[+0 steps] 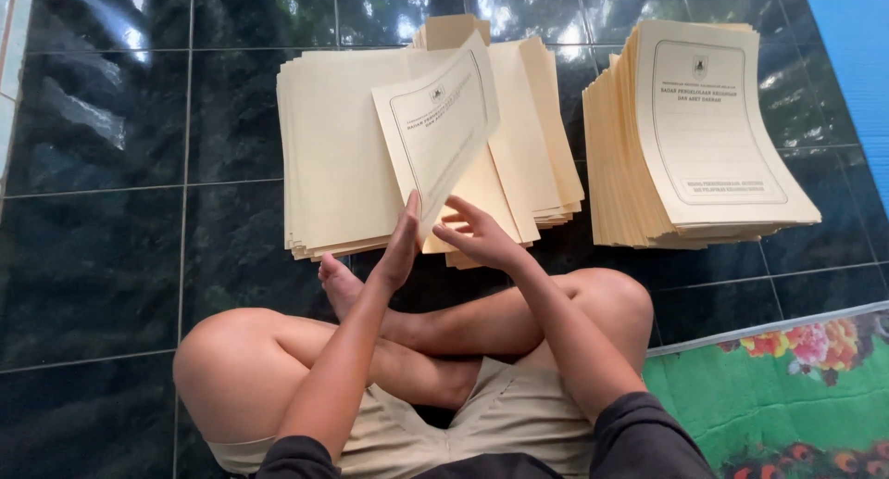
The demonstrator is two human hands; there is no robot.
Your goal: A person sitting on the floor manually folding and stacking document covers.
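I sit cross-legged on a dark tiled floor. My left hand (400, 245) and my right hand (474, 234) both pinch the lower edge of one cream paper folder (443, 127), lifted and tilted with its printed face toward me. Under it lies a spread stack of open cream folders (333, 155). To the right stands a tall, neat pile of folded cream folders (694, 132) with a printed cover on top.
Glossy dark floor tiles (111, 257) surround the stacks. A blue mat (857, 62) lies at the far right. A green floral mat (787, 396) sits by my right knee. My bare foot (338, 280) rests just in front of the open stack.
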